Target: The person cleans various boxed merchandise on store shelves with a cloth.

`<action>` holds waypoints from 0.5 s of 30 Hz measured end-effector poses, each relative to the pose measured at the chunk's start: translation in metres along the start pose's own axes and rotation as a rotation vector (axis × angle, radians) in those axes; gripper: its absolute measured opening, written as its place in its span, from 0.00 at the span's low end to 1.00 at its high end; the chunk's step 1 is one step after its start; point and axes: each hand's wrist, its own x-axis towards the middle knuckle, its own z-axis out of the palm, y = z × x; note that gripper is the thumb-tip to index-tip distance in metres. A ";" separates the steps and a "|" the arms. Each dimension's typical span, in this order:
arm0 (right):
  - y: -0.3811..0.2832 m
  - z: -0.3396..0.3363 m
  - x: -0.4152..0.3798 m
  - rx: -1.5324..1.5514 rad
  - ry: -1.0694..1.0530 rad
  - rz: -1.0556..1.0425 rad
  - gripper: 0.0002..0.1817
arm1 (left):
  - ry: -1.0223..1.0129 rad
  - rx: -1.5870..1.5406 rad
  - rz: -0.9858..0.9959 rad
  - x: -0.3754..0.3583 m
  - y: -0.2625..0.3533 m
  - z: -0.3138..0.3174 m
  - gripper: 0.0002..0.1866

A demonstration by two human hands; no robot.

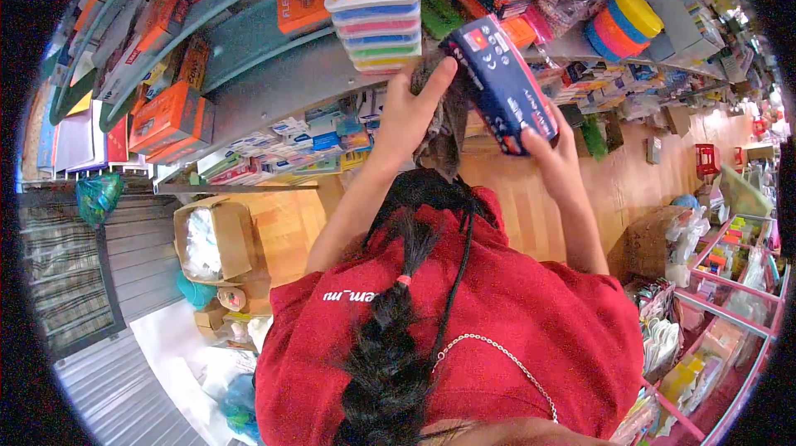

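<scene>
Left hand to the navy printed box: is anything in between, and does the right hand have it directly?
Yes, a crumpled grey cloth, held in the left hand, hangs between that hand and the left side of the navy printed box. Nothing visible separates the right hand from the box.

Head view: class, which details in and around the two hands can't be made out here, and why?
All in the head view:
Right hand: some fingertips, hidden behind the dark blue box.
Box contents: hidden by its printed sides.
Left hand: some fingers, hidden by the dark grey item, whose material is too blurred to tell.
Lower-shelf packets: labels too small and blurred.
</scene>
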 end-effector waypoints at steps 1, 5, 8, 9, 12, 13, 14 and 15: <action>0.005 -0.004 0.006 0.049 0.026 0.016 0.32 | -0.005 0.016 -0.004 -0.002 -0.001 0.000 0.20; 0.009 -0.007 0.027 0.062 0.067 0.054 0.30 | -0.049 0.036 -0.043 -0.008 -0.012 -0.007 0.19; 0.005 0.005 0.042 0.093 0.068 0.042 0.28 | -0.060 0.039 -0.099 -0.012 -0.015 -0.014 0.18; 0.007 0.008 0.049 0.071 0.067 0.004 0.27 | -0.061 0.046 -0.124 -0.013 -0.014 -0.017 0.18; 0.004 0.019 0.064 0.093 0.077 0.028 0.27 | -0.065 0.008 -0.176 -0.015 -0.021 -0.024 0.17; 0.002 0.023 0.068 0.118 0.078 0.031 0.27 | -0.046 0.003 -0.176 -0.017 -0.021 -0.025 0.17; 0.001 0.027 0.072 0.141 0.078 0.034 0.26 | -0.026 -0.003 -0.174 -0.019 -0.021 -0.025 0.17; 0.001 0.030 0.076 0.134 0.091 0.025 0.26 | -0.006 -0.009 -0.173 -0.020 -0.020 -0.026 0.16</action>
